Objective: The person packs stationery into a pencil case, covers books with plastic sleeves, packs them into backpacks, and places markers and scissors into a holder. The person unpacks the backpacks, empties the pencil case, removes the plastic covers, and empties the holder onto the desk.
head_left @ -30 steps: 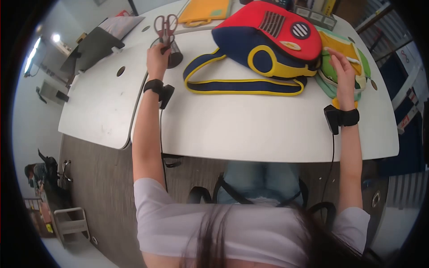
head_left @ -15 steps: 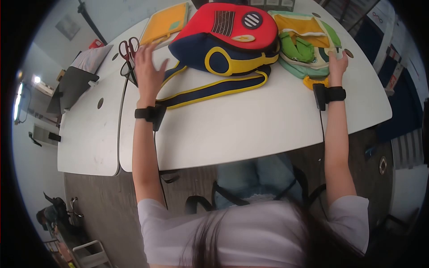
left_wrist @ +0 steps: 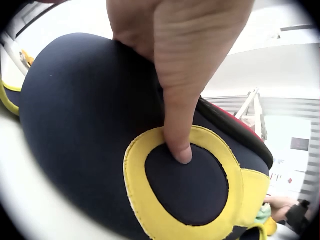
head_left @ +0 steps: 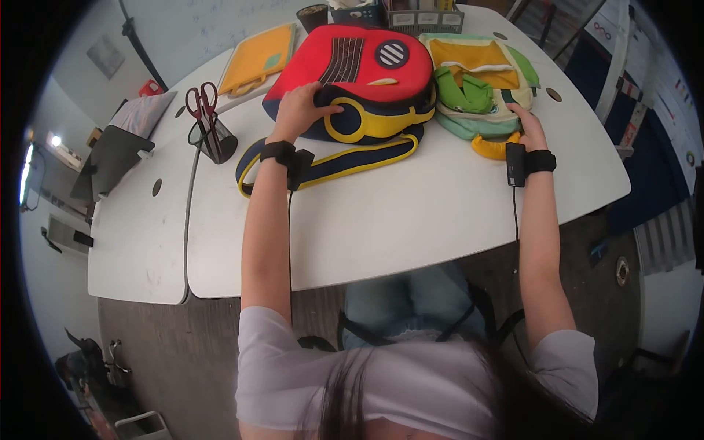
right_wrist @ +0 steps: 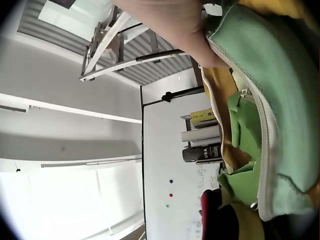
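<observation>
On the white table sits a red and navy backpack (head_left: 352, 62) with yellow trim and a loose strap in front. My left hand (head_left: 297, 111) grips its near left corner; the fingers lie over the top edge. In the left wrist view the thumb (left_wrist: 177, 125) presses the navy circle inside the yellow ring (left_wrist: 135, 165). To the right lies a green and yellow bag (head_left: 480, 125), its zipper open and green cloth (right_wrist: 245, 122) showing inside. My right hand (head_left: 529, 125) holds the front right edge of this bag, with part of the hand inside the opening.
Red-handled scissors (head_left: 202, 103) stand in a black mesh pen holder (head_left: 218, 141) at left. An orange folder (head_left: 257, 59) lies behind it. A grey basket (head_left: 425, 20) and a dark pot (head_left: 313, 16) stand at the back. A seam (head_left: 189, 220) divides the tables.
My left hand has let go at the scissors in the pen holder and moved right onto the red backpack. My right hand has come down from above the green bag to its front edge.
</observation>
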A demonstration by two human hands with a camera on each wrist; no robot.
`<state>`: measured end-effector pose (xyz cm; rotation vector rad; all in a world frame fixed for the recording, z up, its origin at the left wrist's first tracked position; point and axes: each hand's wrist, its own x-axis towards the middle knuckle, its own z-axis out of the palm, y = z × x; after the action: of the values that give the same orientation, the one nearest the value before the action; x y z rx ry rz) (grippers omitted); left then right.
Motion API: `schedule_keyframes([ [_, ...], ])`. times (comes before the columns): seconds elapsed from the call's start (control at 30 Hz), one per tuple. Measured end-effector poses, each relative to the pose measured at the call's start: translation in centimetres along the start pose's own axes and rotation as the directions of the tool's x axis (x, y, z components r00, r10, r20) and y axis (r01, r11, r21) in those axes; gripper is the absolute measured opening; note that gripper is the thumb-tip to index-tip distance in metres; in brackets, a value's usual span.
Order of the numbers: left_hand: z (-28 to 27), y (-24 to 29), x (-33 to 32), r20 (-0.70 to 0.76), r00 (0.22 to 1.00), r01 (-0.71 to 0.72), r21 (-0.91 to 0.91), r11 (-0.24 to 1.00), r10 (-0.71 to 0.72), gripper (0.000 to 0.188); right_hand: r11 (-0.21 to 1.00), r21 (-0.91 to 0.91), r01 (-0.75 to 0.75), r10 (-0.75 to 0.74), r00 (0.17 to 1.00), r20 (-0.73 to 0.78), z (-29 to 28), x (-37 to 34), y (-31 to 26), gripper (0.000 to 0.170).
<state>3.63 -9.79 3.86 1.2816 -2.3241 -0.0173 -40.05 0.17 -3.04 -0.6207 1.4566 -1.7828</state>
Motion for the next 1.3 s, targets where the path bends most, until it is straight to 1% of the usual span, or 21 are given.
schedule_keyframes([
  [0.03, -0.1, 0.1, -0.3, 0.009, 0.998, 0.056, -0.113, 0.992, -0.056, 0.044, 0.996, 0.082, -0.024, 0.018, 0.997, 0.075, 0.8, -1.4, -0.6, 0.064],
  [0.07, 0.6, -0.3, -0.4, 0.010, 0.999, 0.054, -0.109, 0.993, -0.054, 0.044, 0.996, 0.087, -0.025, 0.019, 0.997, 0.075, 1.1, -1.7, -0.7, 0.064],
  [0.13, 2.5, -1.4, -0.6, -0.074, 0.989, 0.068, -0.530, 0.845, -0.126, 0.043, 0.997, 0.070, 0.026, -0.030, 0.998, 0.053, 1.5, -2.0, -0.8, 0.059],
  [0.2, 3.1, -1.0, -0.5, -0.128, 0.980, 0.045, -0.602, 0.797, -0.153, 0.036, 0.994, 0.066, 0.083, -0.087, 0.995, 0.056, 1.9, -2.1, -0.8, 0.056],
  [0.27, 3.6, -1.3, -0.2, -0.184, 0.967, -0.051, -0.820, 0.570, -0.178, 0.032, 0.989, 0.055, 0.136, -0.139, 0.988, 0.067, 2.5, -2.9, -1.2, 0.054],
  [0.33, 3.0, -1.4, -0.2, -0.202, 0.957, -0.063, -0.848, 0.527, -0.210, 0.028, 0.976, 0.069, 0.208, -0.211, 0.977, 0.036, 3.5, -4.4, -2.5, 0.048],
  [0.4, 1.7, -1.0, -0.4, -0.177, 0.895, -0.077, -0.966, 0.247, -0.410, 0.027, 0.965, 0.084, 0.248, -0.252, 0.966, 0.048, 3.7, -4.2, -3.0, 0.045],
  [0.47, 0.8, -1.4, -0.6, -0.099, 0.898, -0.141, -0.988, -0.067, -0.428, 0.032, 0.954, 0.096, 0.285, -0.292, 0.954, 0.065, 4.1, -4.2, -3.7, 0.043],
  [0.53, 1.5, -2.4, 0.1, -0.040, 0.926, -0.201, -0.894, -0.401, -0.374, 0.036, 0.945, 0.165, 0.283, -0.306, 0.943, 0.132, 4.8, -4.7, -5.8, 0.038],
  [0.6, 1.0, -1.6, -0.2, -0.043, 0.912, -0.221, -0.889, -0.400, -0.408, 0.037, 0.952, 0.179, 0.247, -0.279, 0.942, 0.184, 5.8, -4.6, -8.7, 0.036],
  [0.67, 0.9, -1.0, -0.5, -0.043, 0.901, -0.234, -0.886, -0.400, -0.432, 0.038, 0.989, 0.092, 0.118, -0.147, 0.880, 0.451, 6.8, -3.7, -11.7, 0.035],
  [0.73, 0.9, -0.8, -0.1, -0.096, 0.909, -0.258, -0.894, -0.367, -0.407, 0.037, 0.993, -0.005, 0.115, -0.092, 0.824, 0.559, 8.9, -3.0, -14.8, 0.034],
  [0.8, 1.2, -0.1, 0.3, -0.102, 0.869, -0.252, -0.933, -0.257, -0.484, 0.036, 0.979, -0.165, 0.120, 0.023, 0.738, 0.675, 10.0, 2.7, -17.5, 0.055],
  [0.87, 1.0, 1.0, 0.5, -0.129, 0.826, -0.276, -0.941, -0.195, -0.548, 0.038, 0.954, -0.248, 0.170, 0.053, 0.717, 0.695, 11.2, 7.4, -20.2, 0.045],
  [0.9, 1.1, 1.2, 0.8, -0.135, 0.826, -0.284, -0.939, -0.196, -0.548, 0.038, 0.974, -0.189, 0.124, 0.035, 0.744, 0.667, 14.7, 1.1, -20.9, 0.022],
  [1.0, 1.5, 1.3, 1.7, -0.184, 0.778, -0.360, -0.914, -0.187, -0.600, 0.039, 0.961, -0.263, 0.081, 0.121, 0.735, 0.667, 17.0, 4.8, -22.7, 0.024],
  [1.03, 1.6, 1.5, 2.1, -0.227, 0.737, -0.390, -0.912, -0.126, -0.637, 0.039, 0.961, -0.265, 0.082, 0.122, 0.732, 0.670, 17.8, 5.8, -22.7, 0.024],
  [1.13, 1.5, 2.5, 2.7, -0.295, 0.656, -0.401, -0.916, 0.011, -0.695, 0.039, 0.990, -0.098, 0.105, 0.003, 0.667, 0.745, 20.6, 5.7, -20.3, 0.029],
  [1.2, 1.8, 2.9, 3.4, -0.306, 0.636, -0.420, -0.907, 0.014, -0.709, 0.040, 0.952, 0.217, 0.216, -0.305, 0.718, 0.626, 22.3, 3.7, -17.4, 0.033],
  [1.27, 1.8, 3.4, 3.7, -0.292, 0.625, -0.420, -0.908, 0.004, -0.724, 0.040, 0.850, 0.263, 0.456, -0.525, 0.696, 0.490, 23.4, 4.6, -13.2, 0.035],
  [1.3, 2.0, 3.5, 4.0, -0.293, 0.629, -0.424, -0.906, -0.001, -0.720, 0.040, 0.788, 0.089, 0.609, -0.572, 0.671, 0.472, 23.5, 4.5, -10.9, 0.048],
])
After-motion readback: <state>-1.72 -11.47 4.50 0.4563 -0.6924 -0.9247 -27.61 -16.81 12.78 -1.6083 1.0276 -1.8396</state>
